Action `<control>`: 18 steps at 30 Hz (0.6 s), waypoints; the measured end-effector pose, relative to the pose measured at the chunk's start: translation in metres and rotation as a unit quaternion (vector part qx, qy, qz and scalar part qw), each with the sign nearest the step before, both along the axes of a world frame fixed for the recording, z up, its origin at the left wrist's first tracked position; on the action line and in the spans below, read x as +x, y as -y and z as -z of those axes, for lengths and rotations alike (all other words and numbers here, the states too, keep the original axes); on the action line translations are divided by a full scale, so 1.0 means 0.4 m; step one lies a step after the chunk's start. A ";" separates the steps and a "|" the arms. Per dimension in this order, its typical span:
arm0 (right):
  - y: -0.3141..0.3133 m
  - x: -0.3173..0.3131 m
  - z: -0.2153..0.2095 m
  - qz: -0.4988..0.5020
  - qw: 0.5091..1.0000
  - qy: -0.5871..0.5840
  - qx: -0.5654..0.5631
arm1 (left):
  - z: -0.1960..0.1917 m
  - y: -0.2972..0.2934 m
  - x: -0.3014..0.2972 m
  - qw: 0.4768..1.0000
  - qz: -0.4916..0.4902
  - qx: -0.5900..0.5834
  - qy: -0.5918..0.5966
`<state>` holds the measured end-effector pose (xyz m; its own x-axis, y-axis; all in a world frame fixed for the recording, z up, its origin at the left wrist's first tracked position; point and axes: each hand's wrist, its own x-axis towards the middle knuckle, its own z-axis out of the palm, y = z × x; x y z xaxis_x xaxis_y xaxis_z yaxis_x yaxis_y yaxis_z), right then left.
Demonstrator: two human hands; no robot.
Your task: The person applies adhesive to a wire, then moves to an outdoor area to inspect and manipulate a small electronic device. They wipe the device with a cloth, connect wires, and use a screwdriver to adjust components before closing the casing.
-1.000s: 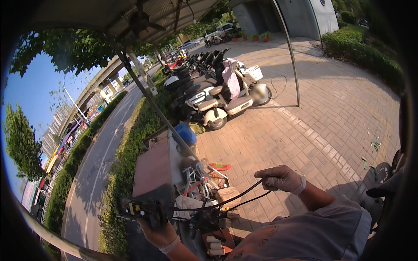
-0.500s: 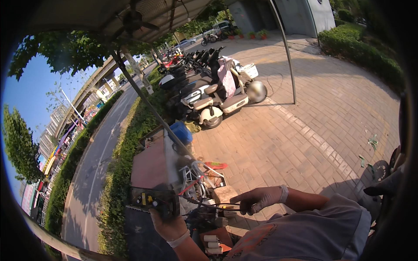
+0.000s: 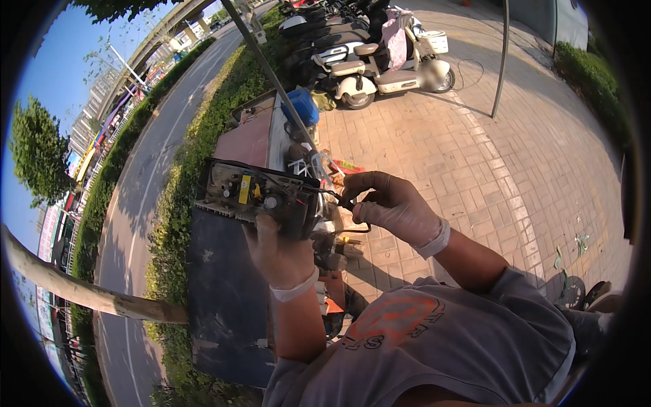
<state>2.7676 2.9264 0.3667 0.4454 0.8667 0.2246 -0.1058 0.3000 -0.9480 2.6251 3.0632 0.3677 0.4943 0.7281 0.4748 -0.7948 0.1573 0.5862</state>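
My left hand (image 3: 281,261), in a thin pale glove, grips an opened black battery charger (image 3: 291,216) from below, raised in front of me. Its bare circuit board (image 3: 230,184) faces up, with a yellow-wrapped part, round capacitors and a finned metal edge. At its right side, my gloved right hand (image 3: 403,210) pinches a black cable (image 3: 328,192) between thumb and fingers. The cable runs to the charger and loops below the fingers. What the right fingertips hold is partly hidden.
Below the charger stands a dark-topped bench (image 3: 227,285). Beyond it are a reddish panel (image 3: 244,146), a blue bin (image 3: 302,106) and assorted parts. A pole (image 3: 271,74) rises nearby. Parked scooters (image 3: 390,74) line the brick pavement; a hedge (image 3: 173,244) borders the road.
The view has tilted down. The charger now shows more of its circuit board, and my right hand has come closer to it, its fingers now bent in around the cable.
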 end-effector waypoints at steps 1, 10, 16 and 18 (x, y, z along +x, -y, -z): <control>-0.003 -0.003 -0.005 0.014 0.999 0.013 -0.030 | -0.005 0.001 0.002 1.000 -0.011 -0.003 -0.004; -0.018 0.002 0.025 0.037 0.997 0.071 -0.009 | 0.009 -0.006 0.000 0.999 -0.041 -0.005 -0.015; -0.025 0.014 0.069 -0.005 0.993 0.112 -0.044 | 0.013 -0.026 -0.008 0.999 0.005 -0.048 -0.010; -0.021 0.027 0.085 -0.033 0.990 0.126 -0.048 | 0.011 -0.034 -0.006 0.997 0.056 -0.048 0.021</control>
